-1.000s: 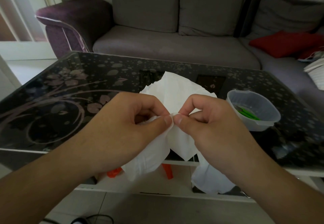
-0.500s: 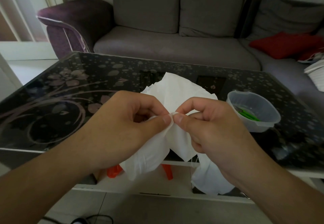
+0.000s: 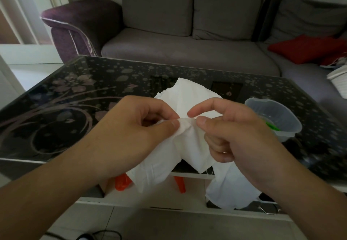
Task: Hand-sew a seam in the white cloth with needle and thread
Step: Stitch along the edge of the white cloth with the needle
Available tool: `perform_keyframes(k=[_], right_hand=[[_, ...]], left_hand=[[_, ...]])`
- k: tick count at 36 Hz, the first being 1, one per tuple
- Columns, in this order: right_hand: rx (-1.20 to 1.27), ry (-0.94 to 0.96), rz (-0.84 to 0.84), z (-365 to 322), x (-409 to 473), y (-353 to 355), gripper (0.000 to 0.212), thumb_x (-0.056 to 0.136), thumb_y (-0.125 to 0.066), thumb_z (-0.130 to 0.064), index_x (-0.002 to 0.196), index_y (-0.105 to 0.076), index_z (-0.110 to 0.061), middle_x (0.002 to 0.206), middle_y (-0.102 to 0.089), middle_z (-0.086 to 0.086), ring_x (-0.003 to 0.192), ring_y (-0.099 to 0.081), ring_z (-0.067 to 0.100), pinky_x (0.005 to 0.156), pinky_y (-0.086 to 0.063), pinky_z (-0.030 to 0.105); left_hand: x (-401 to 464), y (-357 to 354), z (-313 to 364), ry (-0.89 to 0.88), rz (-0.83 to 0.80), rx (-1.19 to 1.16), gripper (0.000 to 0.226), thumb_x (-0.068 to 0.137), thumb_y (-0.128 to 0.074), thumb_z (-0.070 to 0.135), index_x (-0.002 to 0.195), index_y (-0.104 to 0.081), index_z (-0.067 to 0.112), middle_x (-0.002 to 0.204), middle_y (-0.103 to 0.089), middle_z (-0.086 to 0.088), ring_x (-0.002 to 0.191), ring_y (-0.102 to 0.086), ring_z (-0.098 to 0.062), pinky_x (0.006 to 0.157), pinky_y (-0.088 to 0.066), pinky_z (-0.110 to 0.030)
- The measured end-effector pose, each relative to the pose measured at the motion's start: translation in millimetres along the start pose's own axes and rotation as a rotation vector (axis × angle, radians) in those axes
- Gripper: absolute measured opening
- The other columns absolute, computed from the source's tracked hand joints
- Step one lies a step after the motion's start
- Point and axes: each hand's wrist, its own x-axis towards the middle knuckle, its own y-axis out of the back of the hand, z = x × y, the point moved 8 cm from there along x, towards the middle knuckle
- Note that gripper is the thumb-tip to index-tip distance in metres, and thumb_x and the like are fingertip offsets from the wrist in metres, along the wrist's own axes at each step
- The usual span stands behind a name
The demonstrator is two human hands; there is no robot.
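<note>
- Since the earlier frame, the right hand's (image 3: 238, 136) index finger has been lifted off its thumb: where a closed pinch met the left thumb a second ago, a gap is now seen between forefinger and thumb, with the thumb tip resting against the gathered fold.
- No change is seen in the left hand (image 3: 131, 132), which keeps the fold of the white cloth (image 3: 189, 144) pinched between thumb and curled forefinger.
- By this opening it is judged that the needle is being let go or re-gripped after a stitch; neither needle nor thread can be made out at the fold.
- The cloth is held over the near edge of the glass table (image 3: 56, 108), its far part lying on the glass and its lower parts hanging past that edge.
- Counted: two hands, one cloth, one clear plastic bowl (image 3: 272, 115) near the table's right edge, with green items inside.
</note>
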Motion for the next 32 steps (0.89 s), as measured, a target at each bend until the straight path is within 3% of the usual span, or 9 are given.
perform_keyframes(k=[4,8,11,16,24,32], right_hand=[[-0.016,0.004,0.034,-4.2,-1.3,6.1,0.021,0.099,-0.054,-0.003,0.106,-0.069,-0.017,0.05,-0.033,0.0,0.046,-0.027,0.014,0.045,-0.027,0.028],[-0.041,-0.006,0.055,-2.2,-0.8,5.7,0.02,0.098,-0.05,0.002,0.085,-0.063,-0.008,0.049,-0.033,0.001,0.044,-0.026,0.014,0.047,-0.024,0.027],[-0.13,0.016,0.066,-2.3,-1.6,3.4,0.023,0.097,-0.054,-0.004,0.077,-0.062,-0.014,0.049,-0.036,0.001,0.043,-0.028,0.014,0.048,-0.025,0.029],[-0.304,0.099,0.091,-6.5,-3.5,2.0,0.019,0.099,-0.059,-0.018,0.08,-0.064,-0.022,0.046,-0.044,-0.005,0.043,-0.037,0.007,0.052,-0.034,0.028],[-0.391,0.165,0.12,-8.1,-5.2,0.5,0.017,0.099,-0.062,-0.022,0.082,-0.063,-0.022,0.045,-0.047,-0.003,0.042,-0.04,0.007,0.046,-0.036,0.014],[-0.454,0.212,0.166,-10.2,-4.8,3.3,0.012,0.094,-0.07,-0.03,0.086,-0.063,-0.026,0.053,-0.058,0.001,0.047,-0.051,0.005,0.05,-0.042,0.009]], left_hand=[[-0.2,0.0,-0.7,0.002,-0.002,-0.009,0.013,0.095,-0.067,0.032,0.091,-0.08,0.031,0.086,-0.079,0.008,0.083,-0.075,-0.013,0.082,-0.062,-0.045],[-0.1,0.1,-2.0,0.001,-0.01,-0.023,0.015,0.096,-0.067,0.028,0.091,-0.08,0.031,0.086,-0.079,0.01,0.082,-0.074,-0.01,0.076,-0.057,-0.034],[-0.5,-0.2,-2.1,-0.009,-0.014,-0.025,0.016,0.096,-0.067,0.027,0.091,-0.081,0.031,0.085,-0.079,0.01,0.081,-0.075,-0.01,0.076,-0.056,-0.034],[0.0,-1.4,-1.0,-0.023,-0.022,-0.033,0.016,0.095,-0.066,0.028,0.092,-0.081,0.031,0.087,-0.079,0.009,0.083,-0.075,-0.012,0.079,-0.058,-0.039],[-0.6,-3.1,1.2,-0.043,-0.035,-0.036,0.016,0.096,-0.066,0.027,0.092,-0.081,0.032,0.088,-0.079,0.01,0.085,-0.075,-0.011,0.08,-0.059,-0.039],[0.2,-4.3,1.9,-0.053,-0.046,-0.032,0.017,0.098,-0.066,0.024,0.094,-0.081,0.032,0.09,-0.079,0.009,0.087,-0.075,-0.014,0.081,-0.061,-0.042]])
